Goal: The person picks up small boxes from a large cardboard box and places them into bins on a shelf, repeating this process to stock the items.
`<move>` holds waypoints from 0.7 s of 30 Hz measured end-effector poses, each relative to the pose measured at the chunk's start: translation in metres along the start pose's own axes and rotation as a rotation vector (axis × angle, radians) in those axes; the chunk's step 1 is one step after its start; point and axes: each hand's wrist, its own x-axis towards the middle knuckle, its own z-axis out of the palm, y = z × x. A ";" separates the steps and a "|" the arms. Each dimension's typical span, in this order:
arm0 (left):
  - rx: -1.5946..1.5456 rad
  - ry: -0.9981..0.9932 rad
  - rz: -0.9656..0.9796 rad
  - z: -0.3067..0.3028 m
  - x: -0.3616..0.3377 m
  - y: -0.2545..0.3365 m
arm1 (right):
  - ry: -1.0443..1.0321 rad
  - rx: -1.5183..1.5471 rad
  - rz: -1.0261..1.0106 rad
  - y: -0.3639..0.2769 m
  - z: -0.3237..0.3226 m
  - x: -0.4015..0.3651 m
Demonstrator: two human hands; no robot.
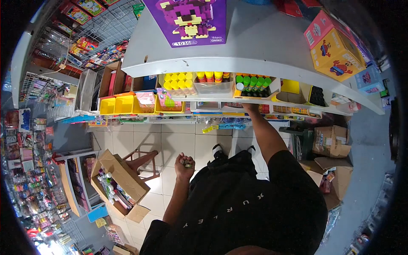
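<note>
My left hand (185,166) is held low over the tiled floor, fingers curled around a few small greenish pieces too small to name. My right arm reaches forward to the shelf (204,102). There my right hand (250,107) is partly hidden at the lower tier, and its fingers do not show. Just above it stands a box of green-capped bottles (253,80), with one white-capped bottle (239,86) among them. Beside the hand sit small red packages (264,109). To the left are yellow-capped containers (177,80) in a clear tray.
A purple toy-brick box (191,21) stands on the top shelf board (255,46). Yellow bins (124,104) line the left. An open carton (136,180) of goods and a reddish stool (146,163) are at floor level left; more cartons (329,142) stand right.
</note>
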 end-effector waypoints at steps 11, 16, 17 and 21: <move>-0.011 0.011 0.013 -0.008 -0.001 -0.003 | -0.001 0.030 -0.004 0.003 0.015 -0.004; -0.003 0.028 0.006 -0.020 -0.001 -0.003 | 0.090 -0.037 0.079 -0.009 0.014 0.000; -0.007 0.031 -0.001 -0.022 -0.002 -0.004 | 0.112 -0.064 0.077 -0.009 0.011 0.000; -0.016 0.033 -0.002 -0.025 -0.006 -0.006 | -0.145 -0.044 0.127 -0.013 -0.011 0.003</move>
